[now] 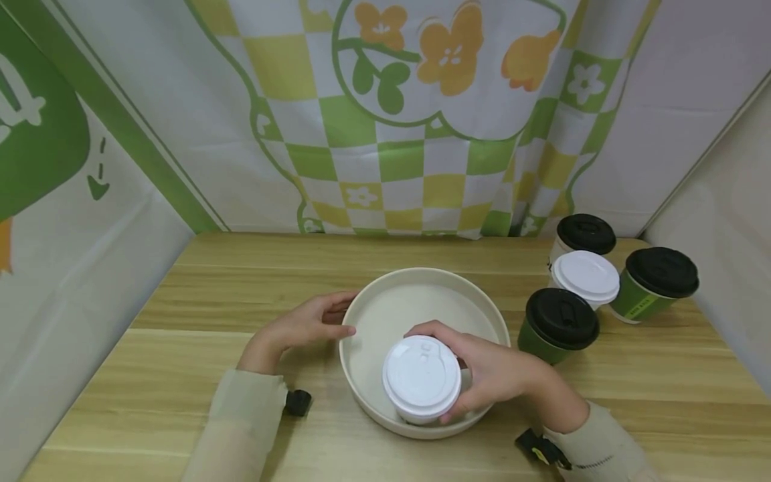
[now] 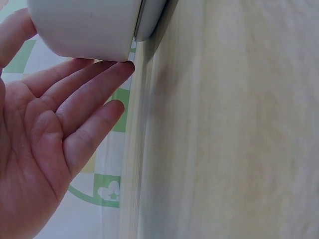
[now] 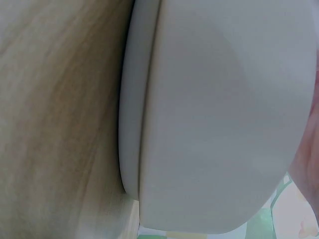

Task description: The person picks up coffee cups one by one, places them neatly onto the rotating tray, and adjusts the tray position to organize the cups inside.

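A round cream tray (image 1: 421, 284) with a raised rim stands on the wooden table. My right hand (image 1: 490, 365) grips a cup with a white lid (image 1: 421, 375) from its right side, inside the tray near the front rim. The cup stands upright; its body is mostly hidden under the lid. At the tray's left side, my left hand (image 1: 310, 323) touches the rim with the thumb, and its fairly straight fingers (image 2: 99, 84) lie against the outer wall. In the right wrist view the tray wall (image 3: 224, 124) covers nearly all of the right hand, above a thinner base (image 3: 133, 119).
Right of the tray stand a green cup with a black lid (image 1: 560, 321), a white-lidded cup (image 1: 585, 276), another green black-lidded cup (image 1: 653, 284) and a further black-lidded cup (image 1: 584, 234). A patterned cloth (image 1: 403, 147) hangs behind the wooden table (image 1: 181, 381).
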The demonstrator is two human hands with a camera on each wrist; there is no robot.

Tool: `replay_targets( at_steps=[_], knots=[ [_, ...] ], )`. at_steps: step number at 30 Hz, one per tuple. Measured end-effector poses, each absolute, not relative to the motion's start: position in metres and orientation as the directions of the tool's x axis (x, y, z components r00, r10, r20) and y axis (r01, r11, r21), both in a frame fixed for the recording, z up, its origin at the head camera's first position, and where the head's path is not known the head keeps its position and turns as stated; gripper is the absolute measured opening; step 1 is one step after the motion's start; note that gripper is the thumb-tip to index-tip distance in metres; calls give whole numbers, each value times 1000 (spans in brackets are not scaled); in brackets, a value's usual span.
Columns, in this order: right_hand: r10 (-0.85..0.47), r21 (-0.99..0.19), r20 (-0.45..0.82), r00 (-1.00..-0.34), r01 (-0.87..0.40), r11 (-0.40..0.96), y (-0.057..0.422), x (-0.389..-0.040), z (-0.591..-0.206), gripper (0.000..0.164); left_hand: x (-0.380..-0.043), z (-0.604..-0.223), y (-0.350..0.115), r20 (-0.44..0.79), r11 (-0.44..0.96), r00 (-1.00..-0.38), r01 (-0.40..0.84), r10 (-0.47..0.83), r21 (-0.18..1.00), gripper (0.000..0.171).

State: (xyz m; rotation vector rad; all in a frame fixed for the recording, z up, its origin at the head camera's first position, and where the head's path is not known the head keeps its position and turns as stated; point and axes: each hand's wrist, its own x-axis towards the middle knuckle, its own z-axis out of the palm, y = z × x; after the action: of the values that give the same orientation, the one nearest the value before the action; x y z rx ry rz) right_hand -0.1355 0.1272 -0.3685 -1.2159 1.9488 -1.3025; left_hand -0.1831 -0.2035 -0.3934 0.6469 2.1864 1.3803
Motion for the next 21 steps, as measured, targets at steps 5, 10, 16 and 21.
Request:
replay_targets(
  at_steps=[5,10,16,21],
  knots=[
    [-883,-888,90,-462,-439,139,127,-137,-370,95,-182,-391,-204,-134,387,-778,148,614,910,72],
    [-881,-857,98,-463,-489,162,129,-137,-368,103,-182,-392,-204,-140,383,-782,133,607,914,71],
    [-865,-819,57,-498,-519,245,139,-134,-365,110,-183,-395,-205,-149,380,-782,119,605,917,72],
    [-845,-741,63,-531,-592,317,151,-132,-358,114,-183,-395,-205,-146,373,-778,120,611,920,73]
  ],
)
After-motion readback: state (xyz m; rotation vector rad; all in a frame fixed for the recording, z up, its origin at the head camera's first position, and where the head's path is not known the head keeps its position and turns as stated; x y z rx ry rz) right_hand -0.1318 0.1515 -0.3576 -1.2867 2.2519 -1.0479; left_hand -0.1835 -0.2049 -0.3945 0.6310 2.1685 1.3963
